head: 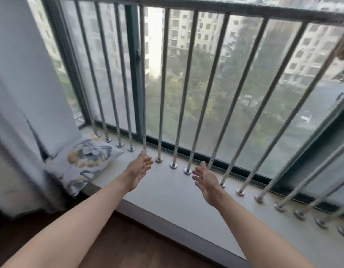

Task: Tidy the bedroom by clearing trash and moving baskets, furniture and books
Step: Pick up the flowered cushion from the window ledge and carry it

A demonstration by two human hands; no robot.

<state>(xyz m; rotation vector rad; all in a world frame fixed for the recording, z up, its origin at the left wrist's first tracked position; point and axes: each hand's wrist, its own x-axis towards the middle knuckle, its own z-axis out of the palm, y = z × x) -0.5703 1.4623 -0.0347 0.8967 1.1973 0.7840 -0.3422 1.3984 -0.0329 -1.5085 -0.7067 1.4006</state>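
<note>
Both my arms reach out over a pale window ledge (167, 192). My left hand (139, 167) hovers above the ledge with fingers straight and palm turned inward, holding nothing. My right hand (205, 179) faces it, palm inward, fingers relaxed and empty. A gap of bare ledge lies between the two hands. A flowered cushion (84, 161) lies at the ledge's left end, apart from my left hand.
A metal railing (162, 93) with several upright bars stands along the window (235, 84) just beyond my fingertips. A pale curtain (22, 93) hangs at the left. Dark wooden floor (128, 244) runs below the ledge.
</note>
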